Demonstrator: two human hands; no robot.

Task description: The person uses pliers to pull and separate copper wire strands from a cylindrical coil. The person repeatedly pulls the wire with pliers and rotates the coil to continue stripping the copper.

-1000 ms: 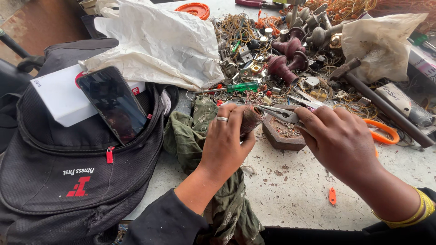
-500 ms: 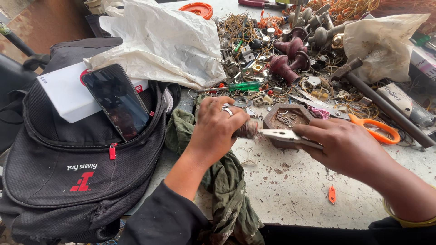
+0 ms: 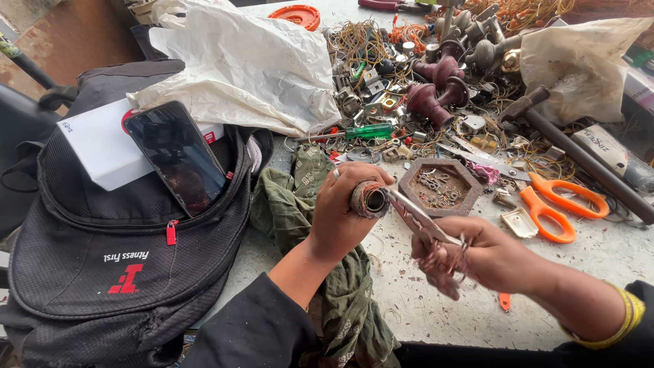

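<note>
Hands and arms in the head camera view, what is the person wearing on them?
The left hand has a silver ring on one finger, and a dark sleeve is pushed up the forearm. The right hand is bare, with a yellow cuff or band edging its dark sleeve.

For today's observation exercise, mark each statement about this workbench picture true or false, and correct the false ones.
1. The left hand grips a short rusty metal tube. True.
2. The right hand holds the orange-handled scissors. False: they lie on the table; the hand holds slim metal pliers.
3. A dark smartphone rests on the black backpack. True.
4. The hexagonal brown tray is bare. False: small metal bits lie in it.
</note>
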